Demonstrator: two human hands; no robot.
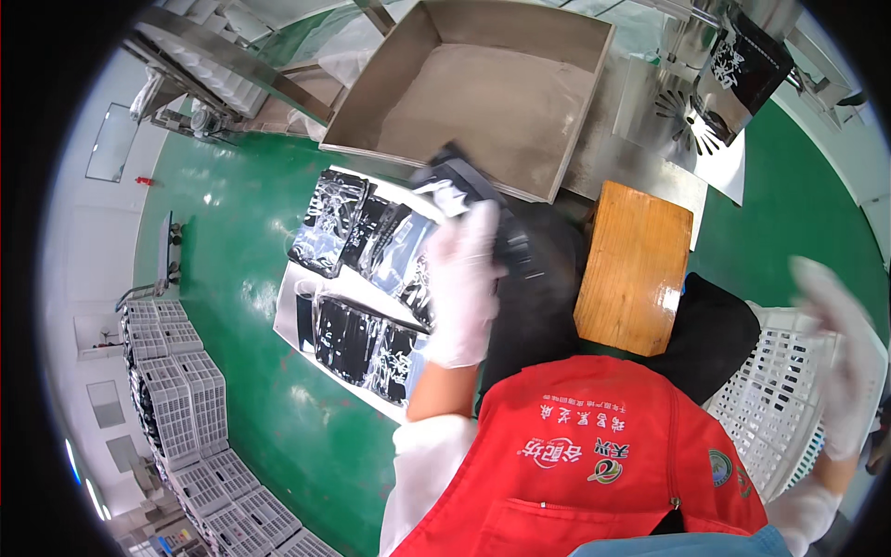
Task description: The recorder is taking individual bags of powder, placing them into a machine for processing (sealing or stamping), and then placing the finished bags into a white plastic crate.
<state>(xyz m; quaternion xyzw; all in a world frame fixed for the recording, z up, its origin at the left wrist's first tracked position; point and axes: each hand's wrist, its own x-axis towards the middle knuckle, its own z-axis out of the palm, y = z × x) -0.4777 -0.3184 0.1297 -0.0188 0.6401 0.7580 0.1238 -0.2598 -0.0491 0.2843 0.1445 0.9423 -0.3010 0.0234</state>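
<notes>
My left hand (461, 288), in a white glove, is closed on a black pouch (473, 200) with white markings. The pouch is blurred and held above my dark-clad lap, near the front of a metal tray. My right hand (835, 334), also gloved and smeared by motion, is over a white plastic basket (775, 408) at my right; its fingers look stretched out and nothing shows in them. Left of my left hand, several black pouches (345, 334) with clear shiny parts lie in two rows in a white container (302, 339).
Ahead stands a large, shallow metal tray (501, 102). A wooden board (636, 269) lies to its near right. At the far right, another black pouch (738, 70) hangs at a metal machine with a slotted plate. Stacked white crates (195, 399) line the left wall along the green floor (260, 223).
</notes>
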